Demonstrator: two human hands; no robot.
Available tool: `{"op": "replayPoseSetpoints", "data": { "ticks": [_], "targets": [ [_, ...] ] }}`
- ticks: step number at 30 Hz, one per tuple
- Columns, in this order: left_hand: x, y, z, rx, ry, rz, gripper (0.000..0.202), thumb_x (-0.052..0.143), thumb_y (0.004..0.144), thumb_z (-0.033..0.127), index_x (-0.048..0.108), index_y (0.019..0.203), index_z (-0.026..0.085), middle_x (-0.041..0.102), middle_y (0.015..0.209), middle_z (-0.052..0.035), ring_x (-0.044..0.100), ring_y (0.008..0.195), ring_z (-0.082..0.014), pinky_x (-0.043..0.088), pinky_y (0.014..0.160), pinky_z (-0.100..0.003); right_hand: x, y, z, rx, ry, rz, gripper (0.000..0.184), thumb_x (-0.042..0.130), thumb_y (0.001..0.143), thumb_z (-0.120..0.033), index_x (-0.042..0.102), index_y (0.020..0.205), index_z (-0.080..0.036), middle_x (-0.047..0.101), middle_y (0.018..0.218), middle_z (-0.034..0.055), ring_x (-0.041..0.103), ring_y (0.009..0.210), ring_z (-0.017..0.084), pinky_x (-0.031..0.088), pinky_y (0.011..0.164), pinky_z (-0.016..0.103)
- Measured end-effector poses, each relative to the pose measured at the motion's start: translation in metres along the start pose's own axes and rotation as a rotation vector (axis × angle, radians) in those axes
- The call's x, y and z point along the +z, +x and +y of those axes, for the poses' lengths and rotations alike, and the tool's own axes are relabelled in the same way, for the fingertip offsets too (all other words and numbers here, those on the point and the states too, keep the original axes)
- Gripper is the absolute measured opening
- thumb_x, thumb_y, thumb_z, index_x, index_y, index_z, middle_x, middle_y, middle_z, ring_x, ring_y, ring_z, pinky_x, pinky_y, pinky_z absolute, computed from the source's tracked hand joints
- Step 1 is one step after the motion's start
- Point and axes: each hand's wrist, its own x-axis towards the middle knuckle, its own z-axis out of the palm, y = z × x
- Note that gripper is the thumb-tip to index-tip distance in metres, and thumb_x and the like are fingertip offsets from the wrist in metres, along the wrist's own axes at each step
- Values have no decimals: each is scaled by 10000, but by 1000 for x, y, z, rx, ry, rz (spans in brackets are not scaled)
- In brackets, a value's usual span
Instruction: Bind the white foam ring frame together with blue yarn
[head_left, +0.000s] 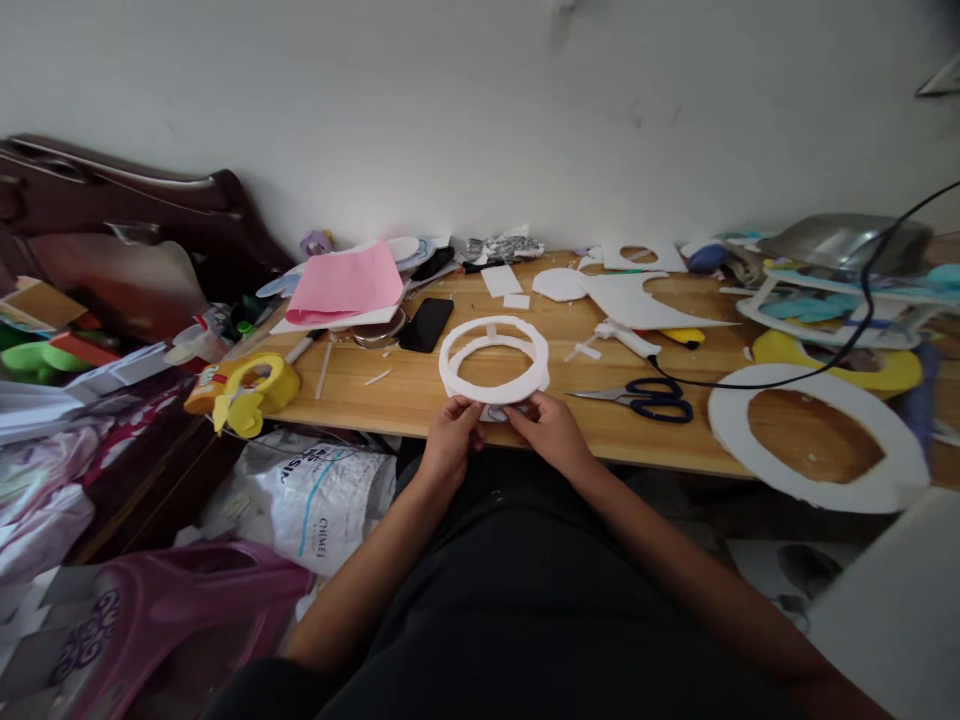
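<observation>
Left hand: the left hand (452,432) is curled, its thumb and fingertips pinched on the near rim of a white foam double ring (448,368).
Right hand: the right hand (550,430) is curled the same way and grips the same near rim just beside the left; the two hands almost meet.
Ring: two flat hoops stacked with short spacers between them. It sits at the front edge of the light wooden table (420,385) with its far side raised a little.
Right of the ring: scissors with dark blue handles (645,398) lie flat. A white glue gun (626,338) with a black cable lies behind them.
Far right: a large flat white foam ring (724,425) overhangs the table edge.
Behind the ring: a black phone (426,324) lies face down next to a pink paper sheet (345,283).
Left corner: a yellow plastic tape holder (259,390).
</observation>
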Motion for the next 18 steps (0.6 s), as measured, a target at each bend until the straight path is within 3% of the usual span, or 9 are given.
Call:
{"op": "replayPoseSetpoints", "data": {
  "ticks": [4,8,12,18],
  "targets": [
    [-7,-11,3,12,-62,23,472,875,612,465,605,856,163,643,742,22,613,623,-93,480,526,-195,3,2,-2,-15,-107,63,274,693,824,-449,733,902,-190,764,803,83,684,685,230,499,618,307],
    [-23,-20,8,4,-104,47,453,873,638,427,570,859,173,730,960,-52,701,756,-141,511,580,-216,3,3,-2,-18,-143,61,275,673,847,-470,723,863,-200,746,716,73,688,652,233,478,575,295],
    [-38,-26,13,22,-144,82,405,854,692,387,562,881,178,752,904,-58,735,847,-171,526,644,-222,3,2,1,-19,-159,61,263,684,845,-463,719,855,-202,730,658,64,684,616,237,467,560,300],
    [-46,-27,13,78,-218,108,373,851,721,343,542,863,191,748,977,-32,728,1014,-177,538,957,-326,2,3,4,-25,-150,77,196,725,809,-402,717,818,-206,744,695,67,697,658,241,483,594,305]
  ]
}}
